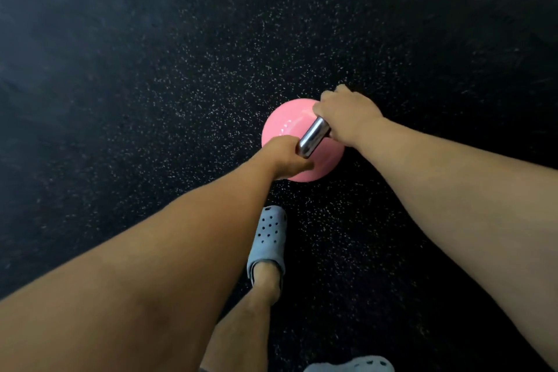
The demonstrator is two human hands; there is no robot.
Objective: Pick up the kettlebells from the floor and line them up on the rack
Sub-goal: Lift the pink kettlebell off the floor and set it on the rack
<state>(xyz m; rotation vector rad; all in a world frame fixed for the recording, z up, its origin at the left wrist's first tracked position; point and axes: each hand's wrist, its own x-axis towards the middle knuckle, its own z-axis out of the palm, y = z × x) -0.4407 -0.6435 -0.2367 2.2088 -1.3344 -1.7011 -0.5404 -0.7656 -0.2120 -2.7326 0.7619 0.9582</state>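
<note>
A pink kettlebell (287, 125) with a shiny steel handle (312, 137) is below me over the black speckled floor; whether it rests on the floor or hangs just above it I cannot tell. My left hand (287, 157) is closed around the near end of the handle. My right hand (347, 115) is closed around the far end. Both arms reach down from the bottom corners of the view. No rack is in sight.
The black rubber floor (181, 84) fills the view on every side of the kettlebell. A foot in a grey clog (268, 232) stands just behind the kettlebell, and the toe of a second grey clog (353, 365) shows at the bottom edge.
</note>
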